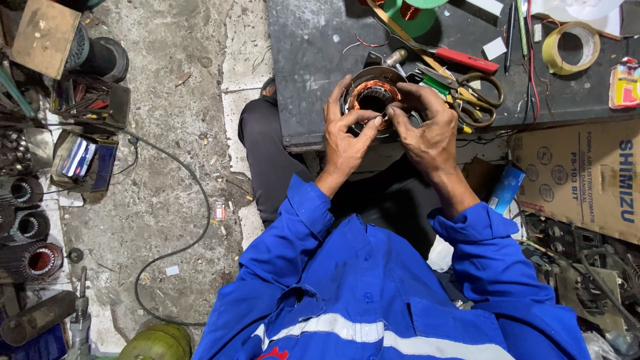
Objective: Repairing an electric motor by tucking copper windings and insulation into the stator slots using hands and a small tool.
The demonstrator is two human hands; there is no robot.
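Copper-wound motor stator, at the dark surface's near edge: left hand clamped on its 7 o'clock rim, right hand pinching at 5 o'clock, scissors at 3 o'clock; winding-dressing apparently underway, next calling for fine fingertip control.

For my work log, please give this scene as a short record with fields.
Place: dark workbench above a concrete floor
Left hand: grips the motor stator with copper windings
Right hand: fingertips on the stator rim
Beside it: scissors, red-handled tool, tape roll
Floor, left: more stators
Clothing: blue jacket
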